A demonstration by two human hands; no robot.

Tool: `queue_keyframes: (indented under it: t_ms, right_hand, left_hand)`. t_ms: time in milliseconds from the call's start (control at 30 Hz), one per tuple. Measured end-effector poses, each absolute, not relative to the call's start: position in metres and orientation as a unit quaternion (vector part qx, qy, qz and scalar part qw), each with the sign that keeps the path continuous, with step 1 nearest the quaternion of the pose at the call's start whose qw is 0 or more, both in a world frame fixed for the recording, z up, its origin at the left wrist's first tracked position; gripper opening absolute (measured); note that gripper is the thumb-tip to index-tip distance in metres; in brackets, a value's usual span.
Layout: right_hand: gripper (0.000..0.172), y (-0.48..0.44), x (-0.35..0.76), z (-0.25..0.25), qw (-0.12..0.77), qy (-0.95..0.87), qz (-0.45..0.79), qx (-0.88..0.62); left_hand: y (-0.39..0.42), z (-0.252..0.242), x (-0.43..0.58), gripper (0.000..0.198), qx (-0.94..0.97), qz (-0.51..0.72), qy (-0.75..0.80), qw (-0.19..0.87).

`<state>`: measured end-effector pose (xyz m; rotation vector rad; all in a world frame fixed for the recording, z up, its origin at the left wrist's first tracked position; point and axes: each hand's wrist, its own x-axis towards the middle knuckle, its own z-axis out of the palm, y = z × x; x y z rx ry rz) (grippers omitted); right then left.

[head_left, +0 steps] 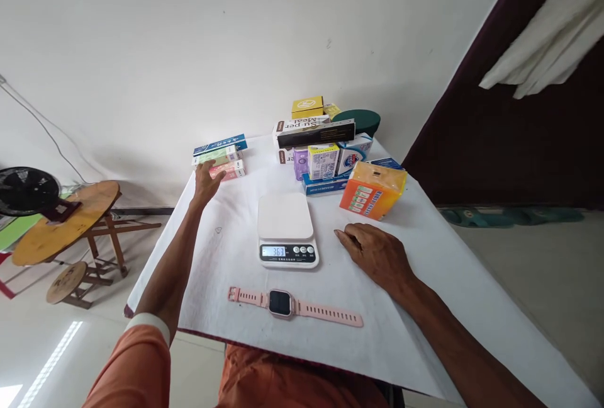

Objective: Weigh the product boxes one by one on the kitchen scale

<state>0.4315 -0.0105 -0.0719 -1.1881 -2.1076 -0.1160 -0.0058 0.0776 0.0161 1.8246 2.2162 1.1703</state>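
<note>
Head view: left hand beside pink box, contact unclear

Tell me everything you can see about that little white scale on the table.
The scale is a small white, plastic-looking slab with rounded corners. Its flat weighing platform is bare. Along the near edge a lit display reads 363, with three round buttons beside it. It lies flat on the white tablecloth, mid-table. Nothing touches it: the right hand rests just right of it, the left hand is further off, and a pink watch lies in front.
</note>
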Motion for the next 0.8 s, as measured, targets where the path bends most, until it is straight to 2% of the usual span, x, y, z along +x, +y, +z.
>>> queue_keyframes:
  t_ms: [167, 367, 533, 600, 800]
  right_hand:
    - [0.049, -0.011, 0.433, -0.071, 0.345, -0.819, -0.050, -0.455]
    - [0.049, -0.010, 0.433, -0.072, 0.343, -0.820, -0.045, -0.456]
    - [0.048, -0.011, 0.433, -0.071, 0.345, -0.818, -0.031, -0.459]
    - [0.048, -0.011, 0.433, -0.070, 0.342, -0.817, -0.022, -0.463]
    - [0.047, -0.012, 0.433, -0.069, 0.337, -0.811, 0.003, -0.479]
  left_hand:
    - [0.085, 0.016, -0.016, 0.063, 0.544, 0.302, 0.782, -0.026]
    - [0.103, 0.016, -0.028, 0.086, 0.568, 0.137, 0.810, -0.049]
    - [0.107, -0.003, -0.014, 0.102, 0.557, 0.124, 0.820, -0.044]
    - [0.105, -0.009, -0.010, 0.100, 0.554, 0.140, 0.819, -0.050]
    - [0.109, -0.001, -0.009, 0.080, 0.545, 0.193, 0.813, -0.073]
